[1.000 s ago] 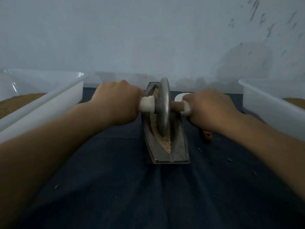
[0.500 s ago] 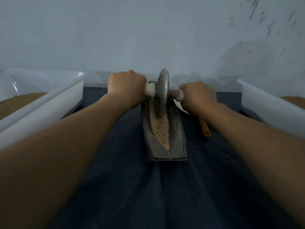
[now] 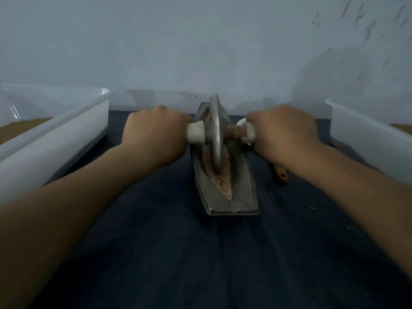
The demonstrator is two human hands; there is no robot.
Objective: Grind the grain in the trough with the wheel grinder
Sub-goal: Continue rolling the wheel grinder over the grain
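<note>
Two bare, sleeveless forearms point(image 3: 93, 190)

A metal wheel point(image 3: 215, 132) is standing on its edge in the grain point(image 3: 219, 175) inside a long metal trough point(image 3: 242, 186). The left hand point(image 3: 156, 134) and the right hand point(image 3: 283, 134) are each gripping a handle end beside the wheel. White tubs point(image 3: 66, 139) are sitting on both sides of the trough.

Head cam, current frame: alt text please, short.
Both hands, left and right, grip the axle ends of a metal wheel standing upright in a narrow metal trough of tan grain on a dark cloth. White tubs flank the trough, left and right, and a yellow handle shows under the right wrist.
</note>
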